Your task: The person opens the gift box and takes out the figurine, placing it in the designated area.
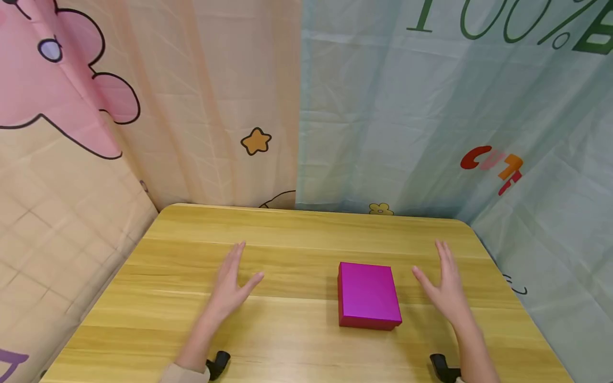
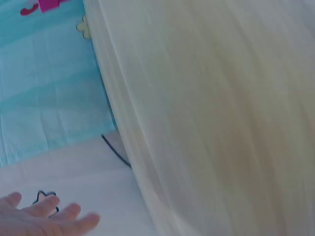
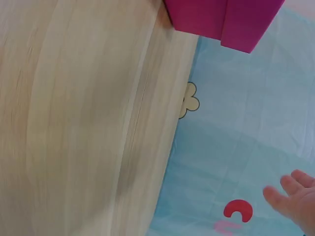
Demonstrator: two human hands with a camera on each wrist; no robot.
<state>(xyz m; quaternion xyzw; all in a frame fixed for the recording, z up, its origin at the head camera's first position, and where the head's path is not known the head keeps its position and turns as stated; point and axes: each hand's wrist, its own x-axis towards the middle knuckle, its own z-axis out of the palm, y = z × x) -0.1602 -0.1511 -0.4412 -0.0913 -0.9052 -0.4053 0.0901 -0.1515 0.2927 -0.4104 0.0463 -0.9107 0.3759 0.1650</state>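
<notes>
The magenta box [image 1: 370, 295] lies flat on the wooden table [image 1: 287, 340], its smooth top facing up, apart from both my hands. My left hand [image 1: 229, 295] is well to the left of the box, its fingers released and stretched forward, the thumb spread out toward the box. My right hand [image 1: 445, 292] is near the box, on its right, its fingers likewise straight and released, thumb angled toward it. At my wrists, closer to me than the box, I wear a black left device [image 1: 217, 365] and a black right device [image 1: 445, 368]. Behind the box, past the table's far edge, hangs a blue curtain [image 1: 383, 106]; farther left of the box hangs a peach curtain [image 1: 230, 80] with a star print [image 1: 256, 141].
</notes>
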